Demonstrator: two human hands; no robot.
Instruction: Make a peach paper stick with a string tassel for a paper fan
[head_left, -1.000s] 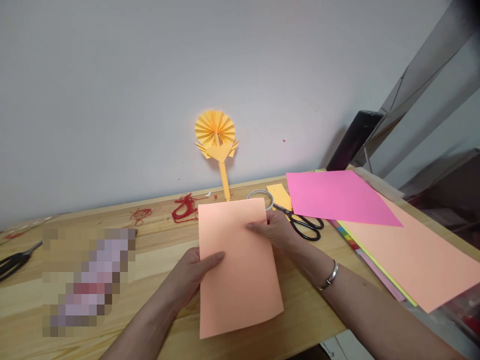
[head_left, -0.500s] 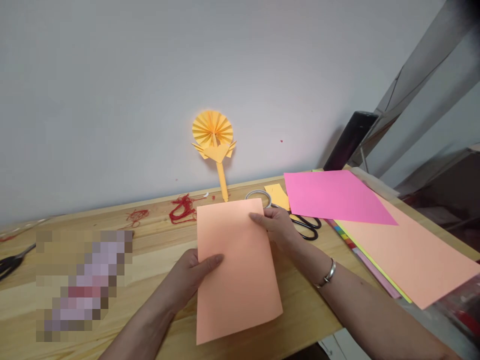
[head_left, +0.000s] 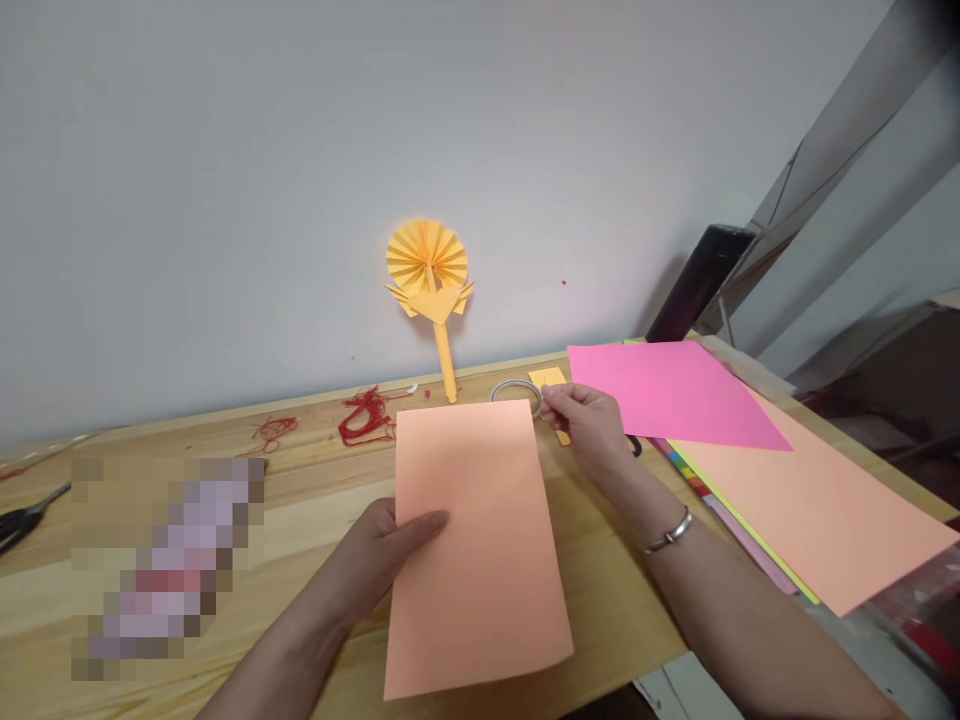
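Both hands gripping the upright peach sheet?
No, only the left hand grips the peach sheet; the right hand is beside it.

I seem to be in a papercraft corner, home or workshop I can't tell, with peach paper point(head_left: 484, 560), red thread point(head_left: 367, 408) and a folded yellow fan point(head_left: 427, 250) about a wooden table point(head_left: 300, 520).

In the lower centre a sheet point(head_left: 480, 590) lies in the left hand point(head_left: 390, 540), above the table point(head_left: 315, 520) — the right hand point(head_left: 589, 425) is right of its top edge, over a small paper piece point(head_left: 550, 377) and beside a ring point(head_left: 515, 382). Behind the sheet, at upper centre, a paper flower point(head_left: 444, 355) stands before the wall point(head_left: 225, 200), with tangled thread point(head_left: 365, 415) to its left. A pile of sheets point(head_left: 817, 510) fills the right — a cylinder point(head_left: 701, 285) behind it — and scissors point(head_left: 22, 522) lie at the left edge.
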